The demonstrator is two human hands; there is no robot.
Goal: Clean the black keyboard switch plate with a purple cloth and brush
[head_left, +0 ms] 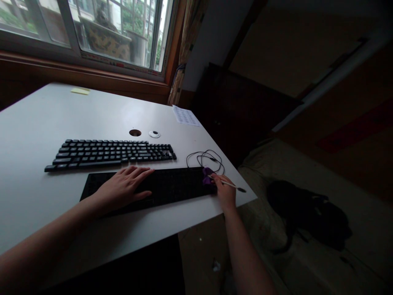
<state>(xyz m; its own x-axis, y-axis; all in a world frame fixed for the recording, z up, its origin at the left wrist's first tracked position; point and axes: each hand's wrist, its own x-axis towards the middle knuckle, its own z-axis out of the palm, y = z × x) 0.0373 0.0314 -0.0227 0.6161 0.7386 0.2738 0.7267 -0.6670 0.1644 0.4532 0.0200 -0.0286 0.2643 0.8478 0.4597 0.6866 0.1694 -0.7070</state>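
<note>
A black keyboard base (175,186), apparently stripped of its keycaps, lies at the front of the white table. My left hand (127,184) rests flat on its left half, fingers stretched out. At the right end, my right hand (225,190) is closed around a thin pale-handled brush (231,185), whose dark tip points away to the right. The same hand's fingertips are against a crumpled purple cloth (207,176) on the base's right end. Behind the base, many black keycaps (101,152) are laid out in keyboard order.
A thin black cable (211,155) loops behind the base's right end. Farther back on the white table (107,110) are a round hole (135,132), a round white cover (154,134), a printed sheet (186,116) and yellow paper (80,91). A dark bag-like item (307,213) lies at right.
</note>
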